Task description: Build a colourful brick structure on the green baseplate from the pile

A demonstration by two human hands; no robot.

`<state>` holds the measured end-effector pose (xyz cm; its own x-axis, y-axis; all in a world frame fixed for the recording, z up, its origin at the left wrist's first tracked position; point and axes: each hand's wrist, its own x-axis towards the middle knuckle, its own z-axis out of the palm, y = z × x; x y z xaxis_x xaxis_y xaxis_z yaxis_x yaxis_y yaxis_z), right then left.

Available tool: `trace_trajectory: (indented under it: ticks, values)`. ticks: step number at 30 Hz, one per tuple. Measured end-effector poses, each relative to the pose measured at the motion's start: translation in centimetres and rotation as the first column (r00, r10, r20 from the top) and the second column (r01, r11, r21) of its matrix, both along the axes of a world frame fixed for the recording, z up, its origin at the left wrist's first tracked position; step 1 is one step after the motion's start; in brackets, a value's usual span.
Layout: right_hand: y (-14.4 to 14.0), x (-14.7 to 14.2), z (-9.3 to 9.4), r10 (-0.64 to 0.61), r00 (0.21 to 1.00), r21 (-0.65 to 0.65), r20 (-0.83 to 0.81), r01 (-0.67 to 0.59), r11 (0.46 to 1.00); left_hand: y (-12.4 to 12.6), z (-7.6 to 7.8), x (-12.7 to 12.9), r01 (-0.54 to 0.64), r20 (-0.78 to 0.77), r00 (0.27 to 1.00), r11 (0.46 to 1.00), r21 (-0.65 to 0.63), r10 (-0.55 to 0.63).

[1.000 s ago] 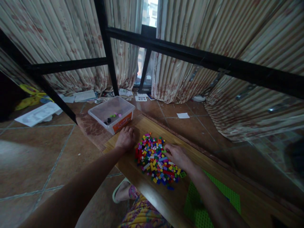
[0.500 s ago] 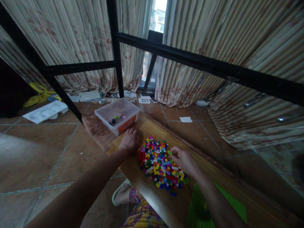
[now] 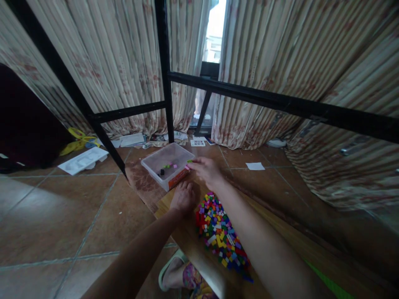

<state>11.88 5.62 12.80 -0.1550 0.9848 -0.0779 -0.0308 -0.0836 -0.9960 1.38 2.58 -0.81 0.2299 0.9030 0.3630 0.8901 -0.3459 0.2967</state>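
Observation:
My right hand (image 3: 204, 170) is over the near right corner of a clear plastic box (image 3: 152, 171). Its fingers pinch a lime-green toy brick (image 3: 190, 161). A pink brick (image 3: 187, 167) shows just below the fingertips; whether it is gripped too I cannot tell. My left hand (image 3: 184, 198) rests on the wooden table beside the box's orange label (image 3: 176, 181), fingers lying forward with nothing visible in them. A heap of small colourful toy bricks (image 3: 220, 234) is spread on the table, partly covered by my right forearm. Several green, pink and black bricks lie inside the box.
The wooden table (image 3: 199, 261) has a green baseplate (image 3: 327, 282) near its right end, mostly hidden by my arm. Black metal framing (image 3: 249, 93) crosses in front of curtains. White paper (image 3: 254, 166) and a white moulded tray (image 3: 82, 161) lie on the tiled floor.
My right hand has moved from the brick heap up and left to the box, carrying the green brick. My left hand stays on the table. The view has shifted slightly.

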Motion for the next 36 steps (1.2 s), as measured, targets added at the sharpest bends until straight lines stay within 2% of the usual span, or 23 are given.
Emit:
trace_trajectory:
  ticks: [1,4,6,9,11,13,16,19,21,25,28,31,34,36]
  values:
    - [1.2,-1.4,0.1,-0.016,0.998,0.068,0.060,0.012,0.998,0.0,0.0,0.0,0.001,0.003,1.000,1.000,-0.001,-0.001]
    - [3.3,-3.3,-0.6,-0.049,0.992,0.118,0.116,0.035,0.992,0.1,0.0,0.0,0.006,0.011,1.000,1.000,-0.009,-0.006]
    - [3.4,-2.6,-1.1,-0.066,0.989,0.129,0.134,0.049,0.990,0.0,-0.1,0.0,0.008,0.013,1.000,1.000,-0.015,-0.008]
    - [1.6,1.0,-1.6,-0.096,0.983,0.132,0.154,0.076,0.988,0.0,0.0,-0.1,0.009,0.011,1.000,1.000,-0.018,-0.008]
    - [-0.5,4.3,-1.9,-0.136,0.977,0.111,0.164,0.119,0.987,0.1,0.0,-0.1,0.010,0.010,1.000,1.000,-0.015,-0.010]
    - [-3.3,7.7,-2.5,-0.221,0.960,0.033,0.171,0.218,0.975,0.1,0.1,-0.1,0.014,0.007,1.000,1.000,-0.009,-0.014]
    - [-8.3,12.4,-3.8,-0.387,0.904,-0.076,0.181,0.405,0.911,0.3,0.1,-0.2,0.018,0.001,1.000,1.000,0.001,-0.018]
    - [-13.7,15.5,-5.4,-0.492,0.845,-0.098,0.210,0.518,0.850,0.4,0.1,-0.2,0.022,-0.004,1.000,1.000,0.009,-0.022]
    - [-17.1,16.7,-6.5,-0.511,0.816,-0.077,0.270,0.548,0.833,0.6,0.0,-0.2,0.026,-0.005,1.000,1.000,0.015,-0.025]
    - [-22.9,17.2,-8.1,-0.455,0.728,0.023,0.512,0.518,0.855,0.9,-0.3,-0.3,0.039,-0.013,0.999,0.999,0.027,-0.039]
    - [-25.4,16.8,-8.8,-0.387,0.552,0.066,0.739,0.512,0.857,1.1,-0.4,-0.3,0.029,-0.036,0.999,0.999,0.032,-0.028]
    - [-25.8,16.5,-9.0,-0.261,0.374,0.043,0.890,0.501,0.864,1.1,-0.4,-0.3,0.012,-0.063,0.998,0.999,0.032,-0.010]
    - [-24.8,16.2,-8.9,-0.132,0.285,-0.022,0.949,0.478,0.878,1.1,-0.2,-0.3,0.007,-0.072,0.997,1.000,0.023,-0.006]
    - [-23.9,15.9,-8.9,-0.097,0.252,-0.036,0.963,0.475,0.879,1.1,-0.1,-0.2,0.008,-0.070,0.997,1.000,0.017,-0.007]
